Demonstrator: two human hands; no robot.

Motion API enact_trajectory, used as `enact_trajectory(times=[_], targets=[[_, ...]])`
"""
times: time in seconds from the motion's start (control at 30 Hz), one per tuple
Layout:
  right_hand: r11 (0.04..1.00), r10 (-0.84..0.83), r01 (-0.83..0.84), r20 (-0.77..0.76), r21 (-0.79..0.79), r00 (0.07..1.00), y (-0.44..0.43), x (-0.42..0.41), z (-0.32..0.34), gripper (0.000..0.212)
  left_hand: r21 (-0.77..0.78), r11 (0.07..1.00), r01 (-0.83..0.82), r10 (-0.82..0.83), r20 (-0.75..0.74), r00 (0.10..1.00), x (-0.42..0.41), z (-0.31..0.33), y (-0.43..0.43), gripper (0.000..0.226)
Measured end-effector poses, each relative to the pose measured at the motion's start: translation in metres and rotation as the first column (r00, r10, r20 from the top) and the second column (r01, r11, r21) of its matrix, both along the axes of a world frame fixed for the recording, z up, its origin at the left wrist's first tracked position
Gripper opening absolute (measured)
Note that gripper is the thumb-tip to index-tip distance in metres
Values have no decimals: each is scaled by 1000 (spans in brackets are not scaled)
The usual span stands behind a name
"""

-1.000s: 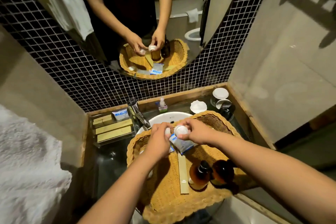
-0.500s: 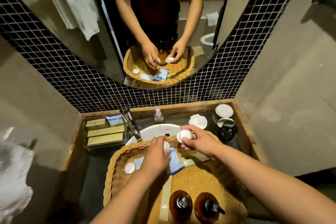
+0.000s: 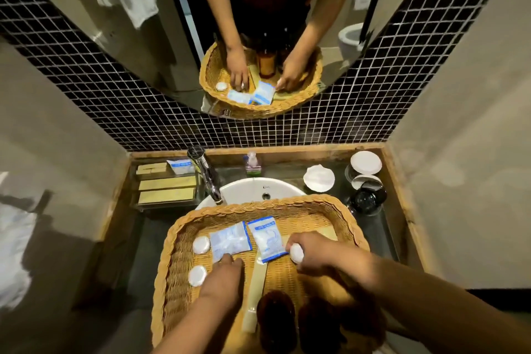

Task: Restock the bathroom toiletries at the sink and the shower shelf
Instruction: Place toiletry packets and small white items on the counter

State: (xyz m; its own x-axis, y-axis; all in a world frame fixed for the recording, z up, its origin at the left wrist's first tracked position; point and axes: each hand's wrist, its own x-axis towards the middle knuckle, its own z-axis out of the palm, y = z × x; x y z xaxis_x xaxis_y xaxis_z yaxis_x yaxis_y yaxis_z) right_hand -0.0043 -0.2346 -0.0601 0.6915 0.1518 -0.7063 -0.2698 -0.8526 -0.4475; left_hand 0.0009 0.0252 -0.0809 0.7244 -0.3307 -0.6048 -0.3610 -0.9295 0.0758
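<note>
Now lowers both hands into wicker basket [image 3: 258, 204]; sets round soap [image 3: 197, 275] down left, rests left hand [image 3: 222, 276] open-fingered on clear packet [image 3: 230, 241], keeps second soap [image 3: 296, 253] pinched in right hand [image 3: 316, 256]. Likely still sorting stock.

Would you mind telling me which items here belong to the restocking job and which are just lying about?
Job: wicker basket; blue sachets; brown bottles; white pucks; third puck in right hand.
Lying about: faucet; hand-wash bottle; black cup; white towel.
</note>
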Motion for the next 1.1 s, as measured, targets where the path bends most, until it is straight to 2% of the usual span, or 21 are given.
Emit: enact_trajectory(times=[0.1,0.23,0.33,0.43,0.57,0.67,0.73,0.87,1.0,1.1], targets=[[994,81,-82,-24,-66,996,4,-11,-11,37,36,999,28,-29,21,999,-2,0,-1,48],[991,95,-93,16,-93,995,6,-17,-13,30,16,1000,15,-15,33,999,-3,0,0,40],[989,100,-92,61,-114,993,5,-17,-10,44,-38,999,9,-6,68,998,3,11,-4,38],[992,76,-60,139,-114,987,2,-14,5,55,-160,987,3,22,154,988,18,34,-14,36],[992,-33,68,306,-103,951,-12,0,41,59,-459,888,-21,130,206,970,48,69,-49,43],[974,-187,226,465,-29,865,-33,18,73,55,-551,835,6,158,249,956,78,89,-91,52],[945,-275,327,559,8,782,-51,33,91,58,-587,809,25,171,276,946,98,99,-120,52],[864,-393,503,637,10,663,-87,58,106,68,-627,779,20,186,261,947,133,103,-172,53],[832,-444,555,596,-4,670,-109,72,100,57,-596,803,-1,136,182,974,159,78,-214,53],[827,-438,559,550,-64,711,-123,82,74,46,-536,842,53,47,171,984,177,53,-239,50]])
